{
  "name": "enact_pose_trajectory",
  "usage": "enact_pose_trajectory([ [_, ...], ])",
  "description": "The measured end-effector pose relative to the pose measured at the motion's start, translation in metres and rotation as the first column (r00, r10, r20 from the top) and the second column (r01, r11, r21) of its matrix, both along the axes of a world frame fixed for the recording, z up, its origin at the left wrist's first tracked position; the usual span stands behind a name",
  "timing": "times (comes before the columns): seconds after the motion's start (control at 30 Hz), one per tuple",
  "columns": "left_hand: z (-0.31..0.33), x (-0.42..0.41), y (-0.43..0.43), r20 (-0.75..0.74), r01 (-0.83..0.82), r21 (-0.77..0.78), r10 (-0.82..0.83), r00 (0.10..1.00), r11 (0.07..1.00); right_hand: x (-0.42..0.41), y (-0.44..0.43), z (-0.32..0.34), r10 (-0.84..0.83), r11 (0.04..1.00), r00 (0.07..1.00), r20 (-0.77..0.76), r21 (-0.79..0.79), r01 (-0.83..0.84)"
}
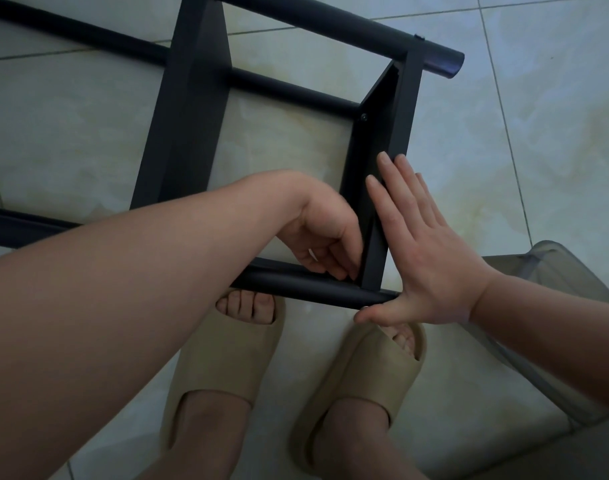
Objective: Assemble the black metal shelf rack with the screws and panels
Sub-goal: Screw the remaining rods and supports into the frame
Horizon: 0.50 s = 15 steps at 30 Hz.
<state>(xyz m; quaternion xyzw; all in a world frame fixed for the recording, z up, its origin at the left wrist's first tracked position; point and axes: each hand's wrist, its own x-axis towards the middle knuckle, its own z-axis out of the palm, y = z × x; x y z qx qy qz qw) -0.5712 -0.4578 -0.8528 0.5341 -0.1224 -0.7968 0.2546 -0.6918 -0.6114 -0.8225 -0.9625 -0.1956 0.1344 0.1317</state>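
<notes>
The black metal shelf rack (188, 109) lies on its side on the tiled floor, round tubes joined by flat panels. My right hand (424, 251) presses flat, fingers straight, against the outer face of the end panel (382, 133), thumb by the near tube (313, 289). My left hand (327, 237) reaches inside the frame at the corner where that panel meets the near tube. Its fingertips are curled together there; whatever they pinch is hidden. A screw head (364, 117) shows higher up on the same panel.
My two feet in beige slippers (226, 358) stand just in front of the near tube. A translucent grey plastic stool or bin (552, 271) sits at the right. Pale floor tiles (503, 133) surround the rack.
</notes>
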Motion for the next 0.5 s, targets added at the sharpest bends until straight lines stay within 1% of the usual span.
enact_pose_trajectory([
  [0.1,-0.0026,-0.0025,0.0014,0.03,-0.01,-0.008,0.01,0.999,1.0,-0.0002,0.0002,-0.0006,0.002,1.0,1.0,0.006,0.003,-0.002],
  [0.2,-0.0047,-0.0033,0.0017,0.068,0.026,0.011,-0.027,0.997,1.0,-0.0003,0.0,-0.001,0.005,1.0,1.0,0.011,0.0,-0.005],
  [0.5,-0.0013,0.0008,0.0017,0.004,0.006,0.0,-0.006,1.0,1.0,0.0003,0.0,-0.0014,0.002,1.0,1.0,0.012,0.004,-0.002],
])
